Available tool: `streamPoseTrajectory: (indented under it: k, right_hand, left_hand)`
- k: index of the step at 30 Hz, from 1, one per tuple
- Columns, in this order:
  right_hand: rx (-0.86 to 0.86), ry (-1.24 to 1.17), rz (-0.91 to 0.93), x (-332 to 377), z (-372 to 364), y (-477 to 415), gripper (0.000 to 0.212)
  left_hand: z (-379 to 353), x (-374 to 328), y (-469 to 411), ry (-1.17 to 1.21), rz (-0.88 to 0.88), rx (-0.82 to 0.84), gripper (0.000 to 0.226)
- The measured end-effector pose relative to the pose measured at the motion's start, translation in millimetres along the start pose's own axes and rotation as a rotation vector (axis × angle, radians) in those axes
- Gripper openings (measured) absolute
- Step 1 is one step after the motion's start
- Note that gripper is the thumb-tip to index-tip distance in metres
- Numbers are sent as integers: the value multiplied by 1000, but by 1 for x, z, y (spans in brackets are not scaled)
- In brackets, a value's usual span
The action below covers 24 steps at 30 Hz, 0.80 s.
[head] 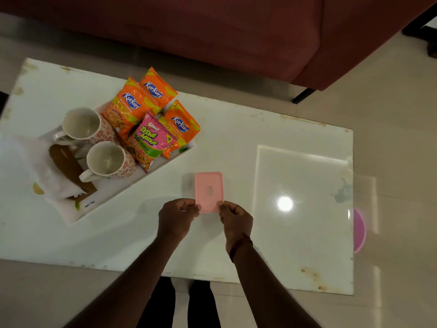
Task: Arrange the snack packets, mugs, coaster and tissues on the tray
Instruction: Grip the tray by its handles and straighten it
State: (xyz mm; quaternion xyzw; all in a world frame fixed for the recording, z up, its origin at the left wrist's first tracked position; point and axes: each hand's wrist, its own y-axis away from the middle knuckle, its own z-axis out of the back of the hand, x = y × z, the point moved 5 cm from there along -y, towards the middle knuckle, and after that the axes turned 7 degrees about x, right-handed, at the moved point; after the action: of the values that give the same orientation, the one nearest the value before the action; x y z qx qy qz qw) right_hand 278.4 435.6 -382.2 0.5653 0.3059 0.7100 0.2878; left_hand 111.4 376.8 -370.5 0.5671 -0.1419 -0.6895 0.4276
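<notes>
A white tray (113,200) sits at the table's left. On it lie several snack packets: orange ones (132,107) and a pink one (149,140). Two patterned mugs (82,125) (107,159) stand upright beside them, with a brown coaster (68,166) and white tissues (30,166) at the tray's left end. In the middle of the table a pink rectangular lid (209,190) is pinched at its near corners by my left hand (177,214) and my right hand (234,218).
The white table (236,138) has worn, stained edges and a bright lamp reflection at the right. A red sofa (236,31) stands behind it. A pink round object (359,229) shows past the table's right edge. My legs are below the near edge.
</notes>
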Motion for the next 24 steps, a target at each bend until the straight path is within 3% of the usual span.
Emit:
streamPoseTrajectory:
  k: [4, 7, 11, 17, 24]
  right_hand:
    - [13, 120, 12, 6, 5, 6, 25]
    - [-65, 243, 111, 24, 11, 11, 41]
    - [-87, 313, 262, 66, -4, 12, 43]
    - [-16, 427, 439, 148, -73, -7, 34]
    - [123, 733, 406, 215, -158, -60, 44]
  left_hand:
    - [9, 5, 10, 92, 38, 12, 52]
    - [30, 27, 23, 227, 84, -47, 35]
    - [84, 76, 48, 442, 133, -285, 7]
    - [201, 132, 93, 530, 166, -729, 30]
    - [276, 139, 43, 611, 152, -652, 38]
